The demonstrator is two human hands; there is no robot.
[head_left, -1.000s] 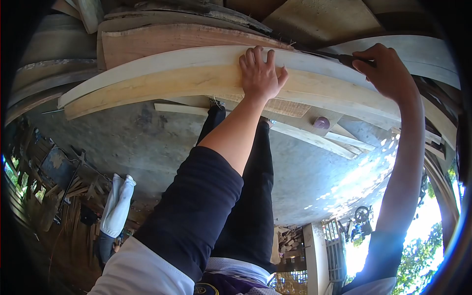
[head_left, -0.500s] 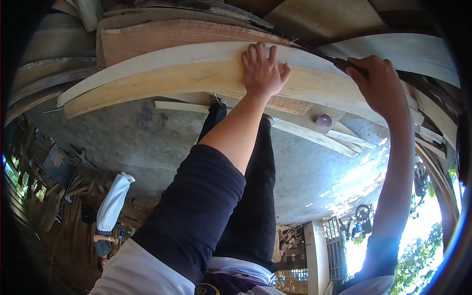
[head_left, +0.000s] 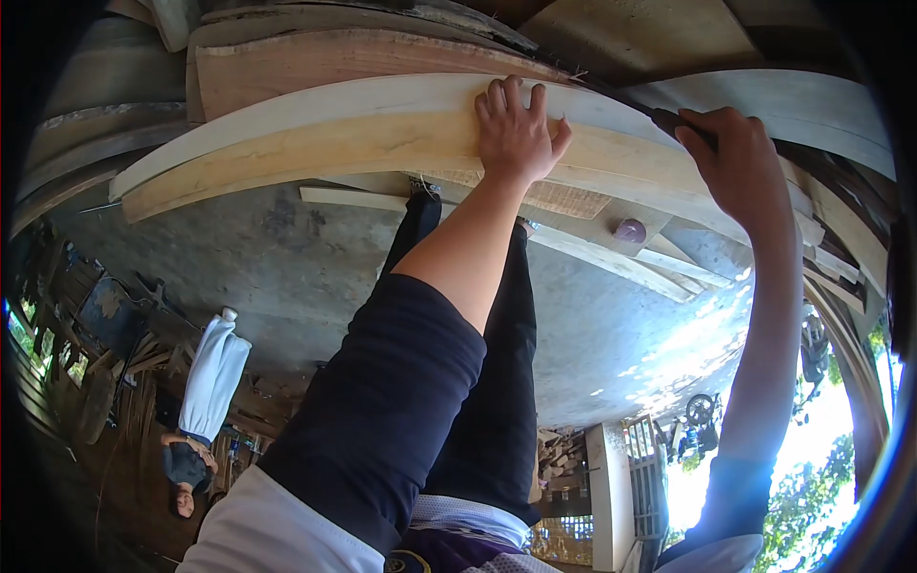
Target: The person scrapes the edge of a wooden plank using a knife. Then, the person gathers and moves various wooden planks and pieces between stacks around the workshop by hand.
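A long pale wooden plank (head_left: pixel 382 141) runs across the upper part of the head view and looks bowed through the wide lens. My left hand (head_left: pixel 517 137) lies on it with the fingers spread over its far side and the thumb apart. At the right, my right hand (head_left: pixel 737 162) is wrapped around the dark handle of a tool (head_left: pixel 671 122). A long, narrow, dark blade reaches from that handle toward the upper left, along the plank's far side. Its exact kind cannot be made out.
Brown boards (head_left: pixel 373 65) lie stacked beyond the plank. On the concrete floor (head_left: pixel 277 267) are thin wood strips (head_left: pixel 611 263) and a small purple round object (head_left: pixel 629 230) near my feet. Another person (head_left: pixel 205 392) is at the lower left, near a wood pile.
The other person at the lower left has stepped and shifted position. Both my hands keep nearly the same places, and the tool's handle sits slightly farther right in view.
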